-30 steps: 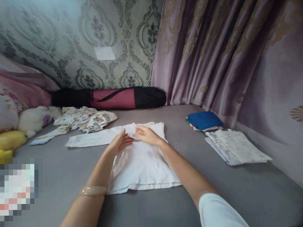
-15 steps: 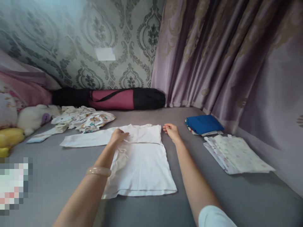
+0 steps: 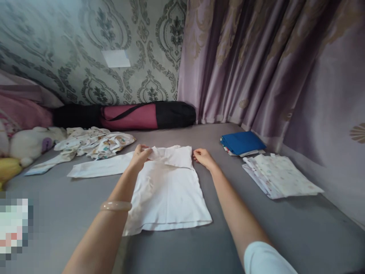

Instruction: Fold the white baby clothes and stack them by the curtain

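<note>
A white long-sleeved shirt [image 3: 173, 194] lies spread on the grey bed sheet, one sleeve stretched out to the left. The other sleeve [image 3: 178, 156] is folded across the upper chest. My left hand [image 3: 141, 155], a pale bangle on its wrist, pinches the shirt near the left shoulder, lifting the end of the folded sleeve slightly. Just beside the shirt's upper right edge, my right hand [image 3: 203, 158] has its fingers curled together. Its fingertips are very close to the fabric; whether they touch it is hard to see.
Folded clothes [image 3: 281, 177] and a folded blue cloth [image 3: 242, 142] lie on the right. A crumpled patterned garment [image 3: 97, 142] and plush toys [image 3: 30, 144] are at the left. Along the wall rests a long black and pink bag [image 3: 131, 117]; curtains [image 3: 236, 64] hang at the right.
My left hand has moved away from me, and the folded sleeve's lower edge has shifted up at its left end. My right hand has come closer to the shirt's edge. The view has shifted slightly.
</note>
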`<action>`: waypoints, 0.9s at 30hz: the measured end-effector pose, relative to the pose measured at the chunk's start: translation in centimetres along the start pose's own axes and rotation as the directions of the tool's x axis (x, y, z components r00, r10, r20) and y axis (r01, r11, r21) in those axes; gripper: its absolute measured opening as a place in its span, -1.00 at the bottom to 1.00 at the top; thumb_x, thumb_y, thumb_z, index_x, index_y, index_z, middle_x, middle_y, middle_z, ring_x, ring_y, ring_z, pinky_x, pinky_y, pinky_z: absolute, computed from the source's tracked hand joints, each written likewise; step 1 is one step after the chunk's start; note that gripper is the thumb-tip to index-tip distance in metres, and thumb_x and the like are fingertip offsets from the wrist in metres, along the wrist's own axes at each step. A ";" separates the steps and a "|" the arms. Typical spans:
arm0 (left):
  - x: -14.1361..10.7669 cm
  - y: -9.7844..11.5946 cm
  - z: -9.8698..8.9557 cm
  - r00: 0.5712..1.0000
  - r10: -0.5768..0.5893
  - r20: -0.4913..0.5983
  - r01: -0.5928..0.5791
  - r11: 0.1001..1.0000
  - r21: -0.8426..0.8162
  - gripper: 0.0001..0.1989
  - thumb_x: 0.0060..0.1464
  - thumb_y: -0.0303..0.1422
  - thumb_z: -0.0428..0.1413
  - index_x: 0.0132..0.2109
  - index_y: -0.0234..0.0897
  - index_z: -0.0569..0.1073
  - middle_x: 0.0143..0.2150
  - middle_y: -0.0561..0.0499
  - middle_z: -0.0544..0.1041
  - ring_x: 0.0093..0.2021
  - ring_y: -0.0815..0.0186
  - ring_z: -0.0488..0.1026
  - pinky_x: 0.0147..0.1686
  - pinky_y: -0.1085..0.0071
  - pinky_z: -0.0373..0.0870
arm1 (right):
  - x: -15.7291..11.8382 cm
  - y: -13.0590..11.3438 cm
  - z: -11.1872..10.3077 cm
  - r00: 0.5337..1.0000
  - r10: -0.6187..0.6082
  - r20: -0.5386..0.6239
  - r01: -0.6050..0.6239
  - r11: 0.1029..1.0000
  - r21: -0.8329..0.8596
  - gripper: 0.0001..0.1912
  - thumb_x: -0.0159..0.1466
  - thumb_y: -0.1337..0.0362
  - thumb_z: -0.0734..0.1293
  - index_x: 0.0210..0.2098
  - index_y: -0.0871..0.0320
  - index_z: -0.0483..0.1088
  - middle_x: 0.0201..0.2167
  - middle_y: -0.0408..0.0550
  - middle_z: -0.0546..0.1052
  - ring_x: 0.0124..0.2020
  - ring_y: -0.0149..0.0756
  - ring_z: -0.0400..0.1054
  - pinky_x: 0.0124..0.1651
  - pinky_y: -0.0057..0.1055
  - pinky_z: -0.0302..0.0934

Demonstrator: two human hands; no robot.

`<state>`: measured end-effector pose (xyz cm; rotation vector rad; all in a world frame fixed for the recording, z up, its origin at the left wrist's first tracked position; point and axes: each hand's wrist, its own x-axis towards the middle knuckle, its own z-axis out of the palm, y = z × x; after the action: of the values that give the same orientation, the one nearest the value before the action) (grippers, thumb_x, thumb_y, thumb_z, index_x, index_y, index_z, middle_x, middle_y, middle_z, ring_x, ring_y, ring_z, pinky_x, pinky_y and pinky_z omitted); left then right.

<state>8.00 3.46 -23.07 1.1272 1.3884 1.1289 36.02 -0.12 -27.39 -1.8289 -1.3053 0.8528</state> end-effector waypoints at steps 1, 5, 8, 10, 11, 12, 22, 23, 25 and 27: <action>0.1 0.9 0.2 0.999 0.043 0.017 -0.042 0.998 -0.046 -0.54 -0.26 -0.34 0.15 -0.10 -0.25 0.32 -0.48 0.13 0.32 -0.48 0.37 0.36 -0.45 0.45 0.34 | -1.0 -0.2 -0.2 1.000 0.018 0.019 -0.017 1.000 -0.017 -0.84 0.26 0.33 0.25 -0.33 0.22 0.48 -0.44 -0.02 0.58 -0.47 -0.35 0.45 -0.40 -0.48 0.29; 0.3 4.1 1.0 0.959 0.220 0.177 -0.186 0.964 -0.188 -0.53 -0.24 -0.29 0.17 -0.09 -0.30 0.43 -0.50 0.13 0.31 -0.51 0.42 0.28 -0.48 0.50 0.27 | -6.3 -1.3 -1.1 0.996 -0.023 0.084 0.043 0.968 -0.249 -0.77 0.24 0.18 0.30 -0.42 0.21 0.47 -0.49 -0.01 0.55 -0.45 -0.29 0.43 -0.38 -0.46 0.21; 0.5 5.6 1.6 0.928 0.285 0.240 -0.226 0.943 -0.245 -0.61 -0.23 -0.30 0.18 -0.18 -0.38 0.49 -0.48 0.08 0.36 -0.49 0.43 0.27 -0.48 0.52 0.24 | -10.8 -1.8 -1.2 0.987 -0.071 0.147 0.133 0.870 -0.474 -0.68 0.26 0.05 0.27 -0.36 0.19 0.47 -0.37 0.05 0.58 -0.31 -0.20 0.45 -0.31 -0.42 0.17; 0.7 6.0 1.8 0.919 0.312 0.242 -0.250 0.934 -0.255 -0.63 -0.20 -0.32 0.17 -0.17 -0.39 0.50 -0.47 0.07 0.38 -0.48 0.43 0.28 -0.47 0.52 0.24 | -13.5 -1.8 -1.0 0.985 -0.074 0.154 0.147 0.829 -0.540 -0.64 0.27 0.02 0.24 -0.27 0.19 0.46 -0.30 0.09 0.57 -0.25 -0.15 0.45 -0.27 -0.39 0.16; 0.8 6.1 1.7 0.917 0.319 0.238 -0.258 0.932 -0.253 -0.62 -0.19 -0.32 0.16 -0.16 -0.40 0.51 -0.46 0.06 0.39 -0.47 0.43 0.29 -0.46 0.52 0.25 | -14.7 -1.8 -0.9 0.986 -0.070 0.154 0.145 0.817 -0.558 -0.64 0.28 0.01 0.23 -0.22 0.19 0.45 -0.27 0.10 0.57 -0.22 -0.13 0.45 -0.25 -0.38 0.16; 0.9 6.2 1.6 0.918 0.320 0.233 -0.263 0.933 -0.248 -0.62 -0.18 -0.32 0.15 -0.15 -0.40 0.51 -0.46 0.06 0.39 -0.46 0.42 0.30 -0.44 0.51 0.27 | -15.8 -1.7 -0.8 0.987 -0.063 0.151 0.139 0.810 -0.570 -0.64 0.29 0.02 0.22 -0.17 0.19 0.43 -0.25 0.11 0.57 -0.20 -0.11 0.45 -0.23 -0.37 0.16; 1.3 3.8 -2.8 0.976 0.193 0.104 -0.189 0.981 -0.043 -0.60 -0.28 -0.36 0.09 -0.20 -0.37 0.53 -0.53 0.07 0.39 -0.53 0.40 0.29 -0.51 0.50 0.27 | -22.7 -3.6 1.2 0.978 -0.123 0.171 0.205 0.739 -0.641 -0.52 0.30 0.41 0.11 0.21 0.18 0.16 0.03 0.19 0.39 -0.11 -0.13 0.40 -0.16 -0.32 0.22; 1.4 3.3 -3.2 0.984 0.160 0.080 -0.160 0.987 0.000 -0.61 -0.30 -0.38 0.08 -0.22 -0.37 0.54 -0.56 0.08 0.37 -0.55 0.39 0.28 -0.54 0.50 0.25 | -23.0 -3.9 1.5 0.972 -0.134 0.190 0.228 0.721 -0.655 -0.49 0.28 0.47 0.07 0.22 0.17 0.16 0.00 0.17 0.39 -0.16 -0.14 0.41 -0.19 -0.31 0.23; 1.4 2.2 -4.1 0.994 0.105 0.037 -0.108 0.991 0.085 -0.64 -0.32 -0.39 0.07 -0.26 -0.37 0.54 -0.60 0.08 0.36 -0.58 0.39 0.27 -0.58 0.51 0.21 | -23.7 -4.4 2.0 0.955 -0.177 0.236 0.292 0.691 -0.662 -0.41 0.23 0.57 0.02 0.22 0.15 0.16 -0.03 0.15 0.40 -0.18 -0.16 0.39 -0.18 -0.31 0.23; 1.1 1.3 -4.8 0.998 0.056 0.015 -0.058 0.988 0.142 -0.68 -0.33 -0.38 0.09 -0.32 -0.37 0.53 -0.61 0.07 0.37 -0.58 0.38 0.28 -0.58 0.50 0.23 | -24.2 -4.7 2.2 0.935 -0.212 0.285 0.352 0.667 -0.657 -0.37 0.18 0.62 0.01 0.18 0.12 0.20 -0.02 0.13 0.40 -0.10 -0.15 0.35 -0.10 -0.30 0.22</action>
<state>3.19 4.39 -21.54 1.2804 1.4552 1.0754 25.44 -21.86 -21.98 -2.0274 -2.1991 0.3591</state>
